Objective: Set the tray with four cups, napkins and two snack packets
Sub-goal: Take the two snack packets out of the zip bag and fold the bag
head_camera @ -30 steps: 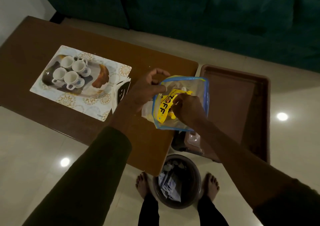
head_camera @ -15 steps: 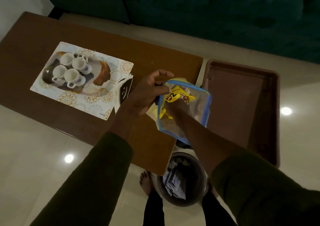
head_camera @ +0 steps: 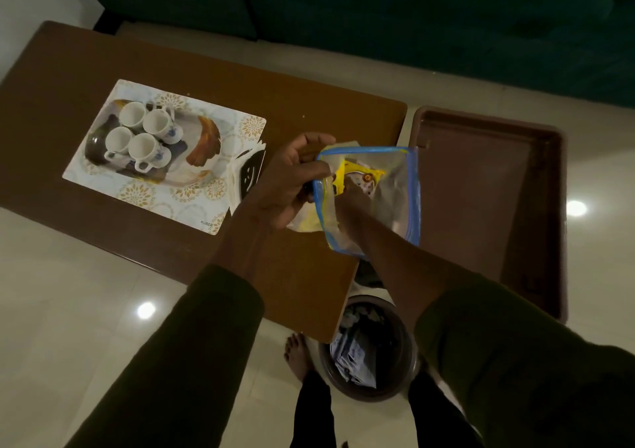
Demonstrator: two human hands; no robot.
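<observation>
The left hand (head_camera: 292, 181) pinched the bag (head_camera: 402, 190) open. The right hand (head_camera: 354, 203) was inside, beside the yellow snack packet (head_camera: 367, 174); its grip was hidden. The tray (head_camera: 206, 140) lay left.

Dim, warm indoor light. Two white glare spots sit on the glossy floor (head_camera: 68, 293) (one left, one right). The sofa (head_camera: 412, 18) sinks to near-black; only the white cups (head_camera: 142, 146) stand out. Wide-angle distortion bows the worktop (head_camera: 309, 104) edges, and detail is soft.
</observation>
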